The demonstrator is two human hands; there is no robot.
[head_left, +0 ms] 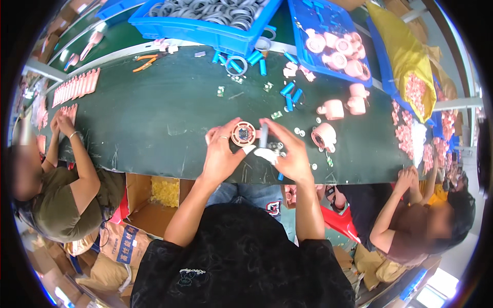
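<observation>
My left hand (221, 155) is closed around a round pink plastic housing (243, 134), whose open face turns up and shows a dark board inside. A grey ring (264, 135), seen nearly edge-on, is pinched between the thumb and fingers of my right hand (294, 154). The ring stands upright just right of the housing; I cannot tell whether the two touch. White coverings wrap both thumbs. Small round metallic bits (277, 148) lie by my right thumb. To the right of that hand sits an open pink housing (323, 136) with parts inside.
A blue crate (205, 32) of grey rings stands at the far side. Beyond the right hand, a blue tray (328, 69) holds pink housings. Blue cylindrical cells (288, 89), small green boards (221, 91) and orange-handled pliers (146, 62) lie about. Co-workers sit left and right.
</observation>
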